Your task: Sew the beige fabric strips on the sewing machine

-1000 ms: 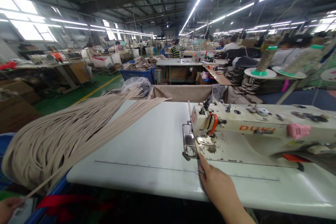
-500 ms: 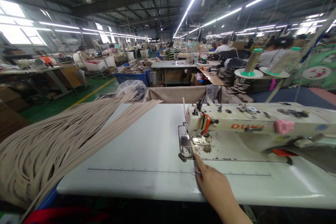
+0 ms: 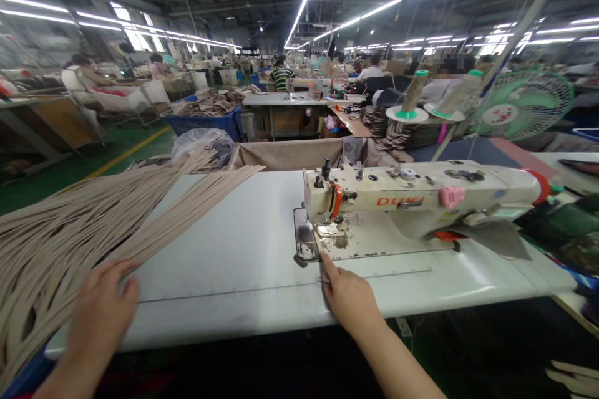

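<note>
My left hand [image 3: 103, 302] has come down at the near edge of a thick bundle of beige fabric strips [image 3: 154, 218]. Its fingertips touch the outer strips, and the thumb stands apart from them. My right hand [image 3: 352, 298] is in front of the sewing machine [image 3: 374, 190], index finger stretched onto a narrow beige strip [image 3: 318, 242] that runs to the presser foot [image 3: 330, 230]. Two thin metal tips [image 3: 322, 280] of a small tool stick out from under that hand; the rest of the tool is hidden in the palm.
A ruler line [image 3: 224, 293] runs along the pale table [image 3: 224, 249]. Behind it stands a beige-lined bin [image 3: 290, 153]. Thread cones [image 3: 414, 96] and a green fan [image 3: 524, 106] are at the right. A blue crate [image 3: 206, 121] of fabric pieces and several people sit farther back.
My left hand has entered from below and reached the strip bundle. My right hand keeps its place at the presser foot. The view has turned right, showing the machine's right end and the fan.
</note>
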`<state>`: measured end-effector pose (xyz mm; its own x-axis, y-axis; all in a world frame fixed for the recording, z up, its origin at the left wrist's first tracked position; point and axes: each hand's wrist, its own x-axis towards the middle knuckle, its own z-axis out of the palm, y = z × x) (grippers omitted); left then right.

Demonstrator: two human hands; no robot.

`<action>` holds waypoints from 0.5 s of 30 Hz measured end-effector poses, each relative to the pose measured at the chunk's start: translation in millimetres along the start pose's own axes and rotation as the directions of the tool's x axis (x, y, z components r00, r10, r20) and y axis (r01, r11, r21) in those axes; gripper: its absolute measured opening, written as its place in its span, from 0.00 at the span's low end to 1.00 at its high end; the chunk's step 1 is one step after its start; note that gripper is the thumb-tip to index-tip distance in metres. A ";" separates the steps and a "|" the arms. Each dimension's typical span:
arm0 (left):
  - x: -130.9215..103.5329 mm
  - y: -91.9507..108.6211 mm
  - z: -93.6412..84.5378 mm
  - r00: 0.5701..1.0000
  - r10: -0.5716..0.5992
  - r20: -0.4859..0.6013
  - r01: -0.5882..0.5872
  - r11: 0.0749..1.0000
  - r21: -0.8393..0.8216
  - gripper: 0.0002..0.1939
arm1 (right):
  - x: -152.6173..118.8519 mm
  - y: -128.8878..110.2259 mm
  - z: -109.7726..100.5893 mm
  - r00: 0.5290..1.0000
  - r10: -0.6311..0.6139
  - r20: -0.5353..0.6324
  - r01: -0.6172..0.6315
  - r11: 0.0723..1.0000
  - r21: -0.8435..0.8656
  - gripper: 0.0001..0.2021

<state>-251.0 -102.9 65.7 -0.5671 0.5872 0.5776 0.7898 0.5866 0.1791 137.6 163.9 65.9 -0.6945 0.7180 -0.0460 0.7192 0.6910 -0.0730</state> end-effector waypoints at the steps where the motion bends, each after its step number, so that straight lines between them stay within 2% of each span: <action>1: -1.1 20.5 16.8 0.998 0.037 0.042 -0.033 0.995 -0.096 0.17 | -0.5 -0.5 -1.4 1.000 0.003 0.004 -0.003 1.000 0.008 0.27; 3: -5.1 75.5 48.0 0.983 0.153 0.100 -0.116 0.944 -0.307 0.17 | -1.6 -1.3 -2.9 1.000 0.007 0.011 -0.007 1.000 0.021 0.26; 5: -12.0 139.1 71.6 0.945 0.282 0.163 -0.182 0.873 -0.453 0.17 | -2.7 -1.7 -3.0 1.000 0.009 0.016 -0.010 0.999 0.034 0.26; 8: -23.4 224.3 91.5 0.813 0.524 0.253 -0.331 0.774 -0.540 0.21 | -5.5 -0.9 -2.1 1.000 -0.005 0.018 0.004 0.998 0.066 0.28; 9: -26.2 245.7 95.4 0.788 0.557 0.263 -0.366 0.767 -0.527 0.23 | -7.5 0.1 -2.0 1.000 -0.015 0.016 0.013 0.997 0.081 0.29; 12: -31.3 286.0 104.3 0.754 0.603 0.261 -0.441 0.759 -0.478 0.26 | -19.0 6.9 -1.6 0.999 -0.049 -0.017 0.051 0.984 0.170 0.27; 15: -35.9 296.7 112.5 0.759 0.618 0.207 -0.479 0.744 -0.465 0.26 | -38.6 23.0 3.0 0.994 -0.018 -0.108 0.055 0.934 0.352 0.23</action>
<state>-22.6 112.9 8.5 0.0095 0.9233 0.3839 0.9683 -0.1043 0.2270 180.9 151.8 63.0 -0.7011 0.7103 0.0628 0.6265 0.6557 -0.4215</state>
